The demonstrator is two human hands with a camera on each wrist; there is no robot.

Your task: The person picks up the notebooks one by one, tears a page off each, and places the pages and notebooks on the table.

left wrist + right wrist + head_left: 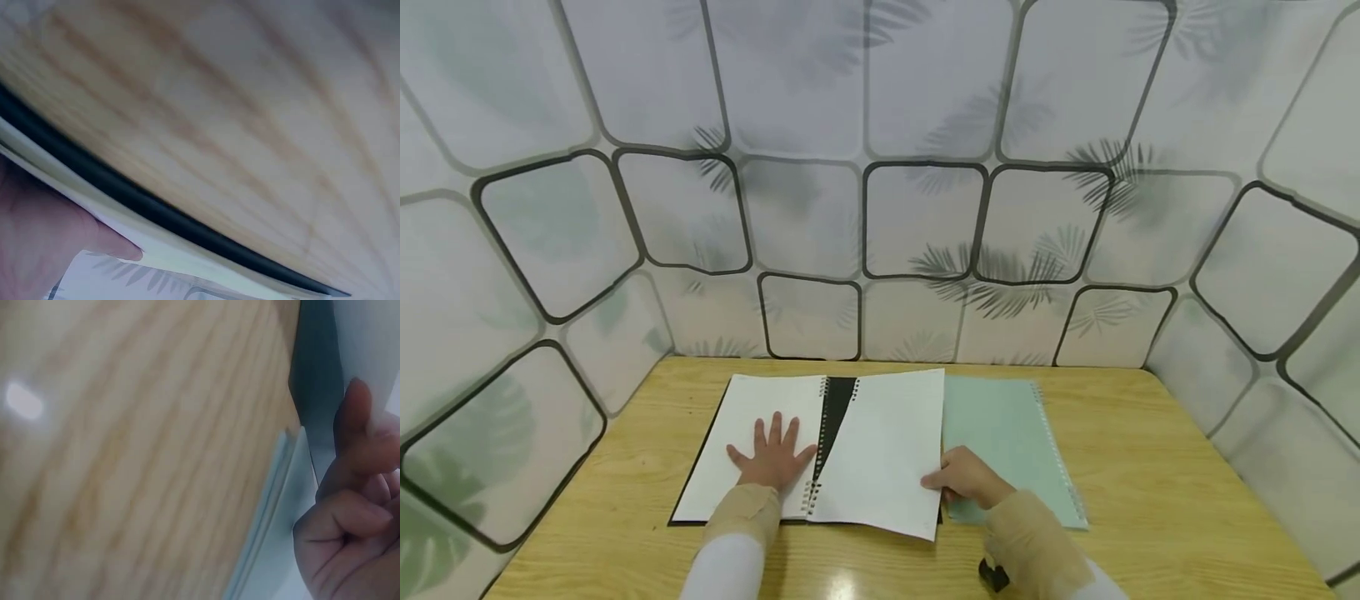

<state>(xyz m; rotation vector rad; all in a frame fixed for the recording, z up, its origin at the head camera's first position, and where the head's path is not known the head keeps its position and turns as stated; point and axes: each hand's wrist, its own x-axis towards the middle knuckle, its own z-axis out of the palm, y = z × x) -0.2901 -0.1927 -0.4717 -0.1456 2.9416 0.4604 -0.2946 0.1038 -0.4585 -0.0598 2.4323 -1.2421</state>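
A spiral notebook [741, 417] with a black cover lies open on the wooden table [1150, 467]. My left hand [772, 457] rests flat on its left page, fingers spread and straight. My right hand [964, 481] pinches the right edge of a loose white page [880, 450], which lies slanted across the notebook's right half. Under that hand lies a pale green sheet [1011, 433] with punched holes along its right edge. In the right wrist view the curled fingers [350, 531] sit against the white page [369, 337] and the green sheet [312, 375]. The left wrist view shows the cover's black edge [144, 200] and my left hand [37, 244].
Panels printed with leaves and framed in black wire wall in the table at the back [917, 225] and on both sides. Bare wood runs to the right of the green sheet and along the front edge. A small black object [992, 575] sits by my right sleeve.
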